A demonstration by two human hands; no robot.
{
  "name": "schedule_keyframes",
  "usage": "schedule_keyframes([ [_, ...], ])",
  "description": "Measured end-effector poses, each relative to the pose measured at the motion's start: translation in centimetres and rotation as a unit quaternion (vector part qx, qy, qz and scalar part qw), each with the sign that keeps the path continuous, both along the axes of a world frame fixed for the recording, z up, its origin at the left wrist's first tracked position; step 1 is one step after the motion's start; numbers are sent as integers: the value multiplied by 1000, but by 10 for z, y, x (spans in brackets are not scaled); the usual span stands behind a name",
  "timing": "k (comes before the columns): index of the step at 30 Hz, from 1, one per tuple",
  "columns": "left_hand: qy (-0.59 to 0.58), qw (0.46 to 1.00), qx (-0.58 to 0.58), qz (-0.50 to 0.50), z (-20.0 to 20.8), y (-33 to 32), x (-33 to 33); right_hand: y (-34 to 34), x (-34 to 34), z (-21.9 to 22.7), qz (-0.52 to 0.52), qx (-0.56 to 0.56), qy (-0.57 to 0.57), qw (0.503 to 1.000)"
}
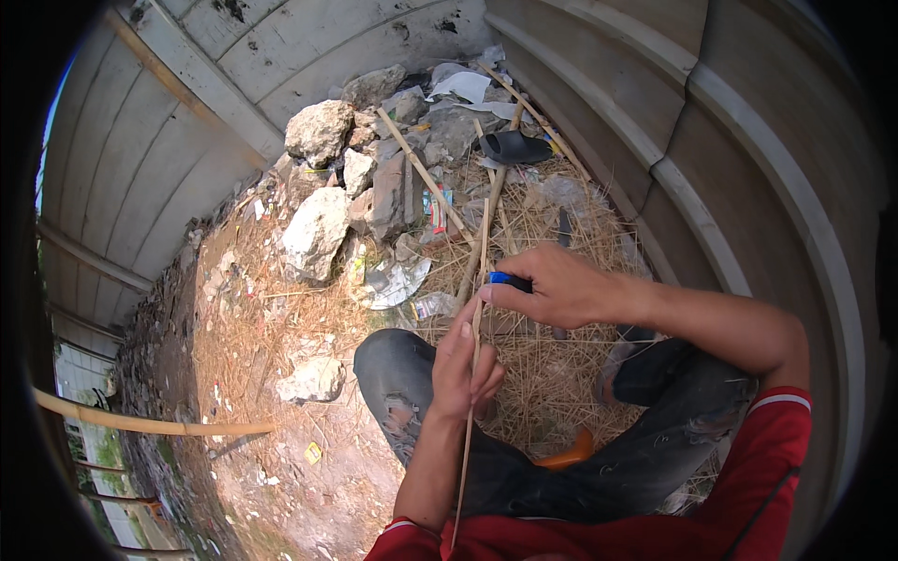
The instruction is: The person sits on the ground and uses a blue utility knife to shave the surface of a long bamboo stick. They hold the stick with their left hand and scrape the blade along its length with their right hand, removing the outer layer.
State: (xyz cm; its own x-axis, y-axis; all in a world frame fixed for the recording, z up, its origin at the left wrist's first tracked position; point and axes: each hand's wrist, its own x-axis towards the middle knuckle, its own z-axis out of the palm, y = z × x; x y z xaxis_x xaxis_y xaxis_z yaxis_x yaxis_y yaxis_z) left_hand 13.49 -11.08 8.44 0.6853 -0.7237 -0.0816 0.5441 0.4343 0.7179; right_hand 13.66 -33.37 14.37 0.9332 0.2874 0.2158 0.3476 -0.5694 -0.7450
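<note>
A long, thin bamboo strip (465, 447) runs from near my red shirt up past both hands, its far end above the straw. My left hand (456, 371) is closed around its middle, with the thumb and index finger stretched along it. My right hand (561, 283) grips a blue-and-black utility knife (510, 280) against the strip, just beyond the left fingertips. The right thumb presses beside the strip there. I cannot make out the knife's blade.
Cut straw and shavings (538, 383) cover the ground between my legs. Ahead lie pale rocks (315, 234), a bamboo stick (426, 178), a black slipper (515, 148) and litter. An orange object (568, 451) lies under my leg. Corrugated sheeting (739, 140) rises at the right.
</note>
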Motion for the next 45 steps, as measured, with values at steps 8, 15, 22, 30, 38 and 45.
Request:
schedule_keyframes([
  [8,-11,1000,16,-6,-2,-2,-2,-6,9,-1,6,66,192,979],
  [15,-9,1000,17,-10,-3,-3,-2,-10,12,-9,-2,38,186,982],
  [22,-8,1000,24,-1,-6,-2,-1,4,-6,-2,-52,-70,-14,996],
  [30,-19,999,27,-12,-4,-1,-2,-1,6,-3,12,30,169,985],
  [38,-7,999,40,-26,-2,-3,-2,-17,17,-13,46,22,315,948],
  [45,-93,992,81,28,-4,-7,2,-18,6,5,-94,2,36,995],
])
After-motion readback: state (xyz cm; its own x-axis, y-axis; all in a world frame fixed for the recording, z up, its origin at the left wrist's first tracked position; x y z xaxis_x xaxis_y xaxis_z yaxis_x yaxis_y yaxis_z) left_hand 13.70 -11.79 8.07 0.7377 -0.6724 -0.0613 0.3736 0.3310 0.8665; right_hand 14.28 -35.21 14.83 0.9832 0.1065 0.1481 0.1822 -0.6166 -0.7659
